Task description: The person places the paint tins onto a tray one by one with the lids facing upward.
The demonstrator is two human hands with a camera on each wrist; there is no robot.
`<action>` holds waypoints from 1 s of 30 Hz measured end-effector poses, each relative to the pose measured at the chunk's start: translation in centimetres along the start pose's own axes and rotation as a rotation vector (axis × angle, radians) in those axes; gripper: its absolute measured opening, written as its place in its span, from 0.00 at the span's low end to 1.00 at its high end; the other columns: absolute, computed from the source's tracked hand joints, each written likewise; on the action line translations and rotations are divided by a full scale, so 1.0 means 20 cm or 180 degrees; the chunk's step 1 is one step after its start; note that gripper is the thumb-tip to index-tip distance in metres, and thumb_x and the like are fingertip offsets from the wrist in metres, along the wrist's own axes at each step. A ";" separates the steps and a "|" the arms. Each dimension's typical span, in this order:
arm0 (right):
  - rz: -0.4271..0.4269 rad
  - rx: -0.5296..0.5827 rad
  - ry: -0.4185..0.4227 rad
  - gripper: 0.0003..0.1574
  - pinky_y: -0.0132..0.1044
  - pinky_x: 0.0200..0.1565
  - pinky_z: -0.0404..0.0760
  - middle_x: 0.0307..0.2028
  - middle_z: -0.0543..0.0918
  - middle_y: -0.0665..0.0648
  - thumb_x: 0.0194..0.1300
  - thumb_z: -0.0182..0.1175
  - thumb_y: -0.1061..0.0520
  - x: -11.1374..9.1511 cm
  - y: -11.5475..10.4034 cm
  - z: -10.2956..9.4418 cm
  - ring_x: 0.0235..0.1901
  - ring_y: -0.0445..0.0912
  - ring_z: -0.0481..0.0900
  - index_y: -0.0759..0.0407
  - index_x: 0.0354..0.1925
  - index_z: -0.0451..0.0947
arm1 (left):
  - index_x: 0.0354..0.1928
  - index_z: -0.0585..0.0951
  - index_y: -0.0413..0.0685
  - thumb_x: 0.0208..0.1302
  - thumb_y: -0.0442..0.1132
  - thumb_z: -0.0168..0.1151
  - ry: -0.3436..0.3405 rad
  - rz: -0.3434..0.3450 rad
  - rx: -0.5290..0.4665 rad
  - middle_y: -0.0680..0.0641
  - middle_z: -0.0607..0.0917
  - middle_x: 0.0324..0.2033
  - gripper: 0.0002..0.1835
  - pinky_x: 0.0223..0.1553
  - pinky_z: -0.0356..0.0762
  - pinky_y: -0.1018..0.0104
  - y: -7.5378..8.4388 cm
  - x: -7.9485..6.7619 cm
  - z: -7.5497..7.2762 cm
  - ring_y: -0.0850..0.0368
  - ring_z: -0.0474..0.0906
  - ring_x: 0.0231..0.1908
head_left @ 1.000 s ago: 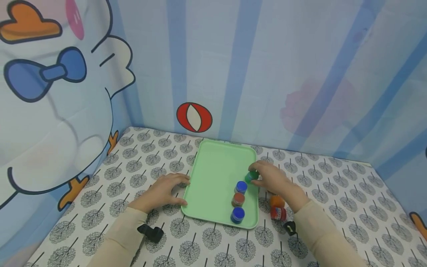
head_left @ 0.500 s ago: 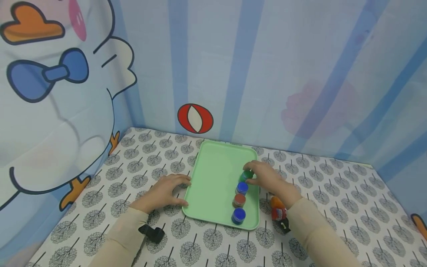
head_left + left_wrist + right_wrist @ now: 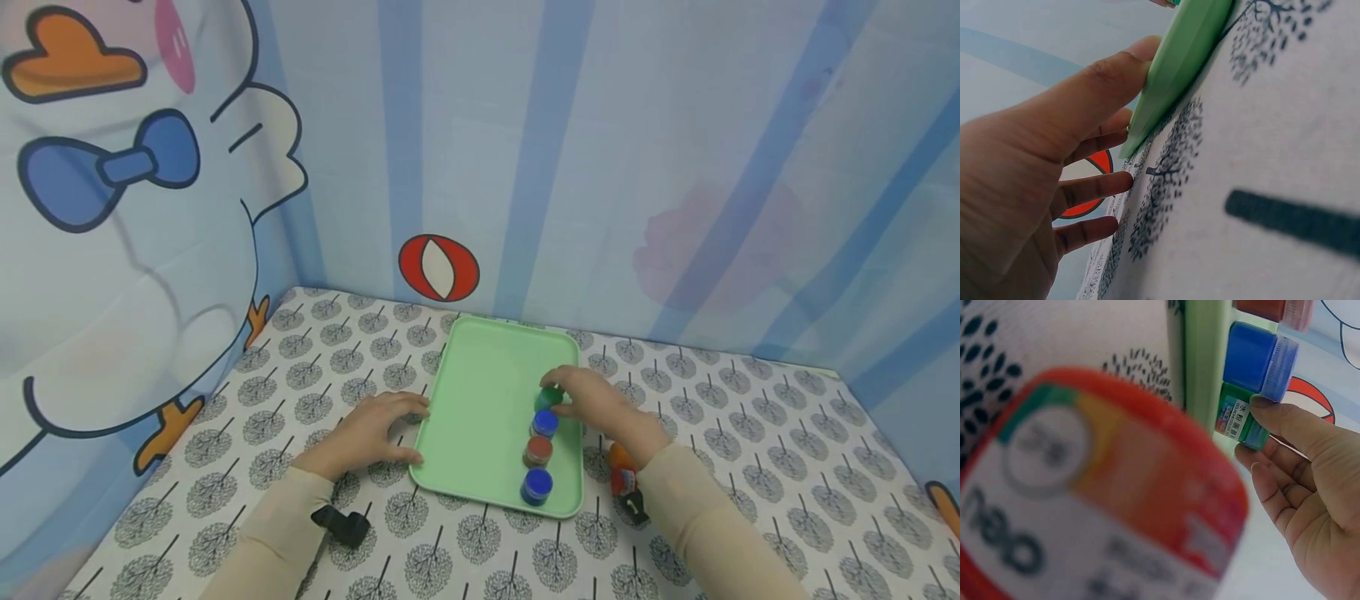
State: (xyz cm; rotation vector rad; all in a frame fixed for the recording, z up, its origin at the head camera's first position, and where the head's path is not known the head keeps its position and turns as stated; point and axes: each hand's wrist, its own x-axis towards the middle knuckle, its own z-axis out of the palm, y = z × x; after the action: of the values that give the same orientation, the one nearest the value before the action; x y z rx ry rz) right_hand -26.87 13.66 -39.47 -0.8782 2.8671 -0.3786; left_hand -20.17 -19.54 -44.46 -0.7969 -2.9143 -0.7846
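On the right side of a light green tray [image 3: 480, 392], my right hand [image 3: 596, 403] pinches a green paint jar [image 3: 549, 398] between thumb and fingers. In the right wrist view the green jar [image 3: 1235, 415], with its printed label, stands against a blue paint jar [image 3: 1249, 357]. A row runs toward me from it in the head view: a blue jar [image 3: 544, 423], a red-brown jar [image 3: 537, 451] and another blue jar [image 3: 536, 487]. My left hand [image 3: 367, 433] rests at the tray's left rim, its thumb [image 3: 1116, 75] touching the edge and its fingers extended.
Right of the tray, partly behind my right forearm, lie an orange jar [image 3: 619, 455] and a red jar [image 3: 623, 481] on the tree-print cloth [image 3: 405, 517]. The red jar [image 3: 1104, 481] looms large and blurred in the right wrist view. A patterned curtain [image 3: 480, 150] stands behind.
My right hand has moved left with the green jar, from the tray's right rim to the far end of the row. The left hand has stayed at the left rim.
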 end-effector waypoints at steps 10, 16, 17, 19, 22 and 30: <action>-0.0011 0.0059 0.0006 0.27 0.46 0.54 0.81 0.47 0.84 0.59 0.55 0.68 0.61 -0.01 0.01 0.00 0.48 0.52 0.82 0.64 0.54 0.76 | 0.54 0.79 0.51 0.45 0.53 0.75 0.0009 0.0011 -0.0008 0.48 0.77 0.62 0.32 0.66 0.61 0.35 0.00 0.01 0.00 0.45 0.70 0.65; -0.0008 -0.0016 0.0007 0.29 0.47 0.56 0.80 0.50 0.83 0.59 0.55 0.68 0.61 -0.02 0.01 0.00 0.50 0.53 0.81 0.63 0.56 0.75 | 0.54 0.79 0.50 0.45 0.53 0.75 0.0008 0.0041 -0.0008 0.47 0.77 0.62 0.33 0.66 0.62 0.37 -0.01 0.01 0.01 0.45 0.70 0.64; 0.0000 -0.0018 0.0011 0.29 0.48 0.56 0.80 0.50 0.82 0.59 0.55 0.68 0.60 -0.02 0.01 -0.01 0.50 0.53 0.81 0.63 0.56 0.75 | 0.54 0.79 0.50 0.45 0.53 0.75 0.0009 0.0049 -0.0005 0.47 0.77 0.62 0.33 0.66 0.62 0.37 -0.01 0.01 0.01 0.45 0.70 0.64; 0.0020 0.0002 0.0022 0.29 0.48 0.56 0.80 0.50 0.82 0.60 0.56 0.68 0.60 -0.03 0.01 -0.01 0.51 0.53 0.80 0.62 0.56 0.75 | 0.54 0.79 0.49 0.45 0.52 0.75 0.0012 0.0061 -0.0002 0.47 0.77 0.62 0.32 0.66 0.63 0.38 -0.01 0.00 0.01 0.45 0.70 0.64; 0.0026 0.0009 0.0053 0.29 0.49 0.55 0.80 0.51 0.82 0.60 0.56 0.68 0.59 -0.03 0.01 -0.03 0.51 0.54 0.80 0.62 0.57 0.75 | 0.54 0.79 0.50 0.45 0.52 0.75 0.0011 0.0049 -0.0007 0.47 0.77 0.62 0.33 0.66 0.62 0.38 -0.01 0.00 0.01 0.45 0.70 0.64; 0.0039 0.0024 0.0237 0.26 0.49 0.54 0.80 0.51 0.82 0.62 0.59 0.66 0.60 -0.08 0.03 -0.07 0.50 0.55 0.80 0.64 0.55 0.76 | 0.54 0.79 0.50 0.45 0.53 0.75 0.0015 0.0023 -0.0017 0.48 0.77 0.62 0.33 0.66 0.62 0.38 -0.01 0.00 0.01 0.45 0.70 0.64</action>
State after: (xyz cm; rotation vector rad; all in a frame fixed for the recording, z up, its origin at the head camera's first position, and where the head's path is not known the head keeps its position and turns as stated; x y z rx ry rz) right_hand -26.13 15.42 -38.23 -0.8625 2.9353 -0.4294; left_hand -20.27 -19.58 -44.73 -0.8044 -2.9047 -0.7928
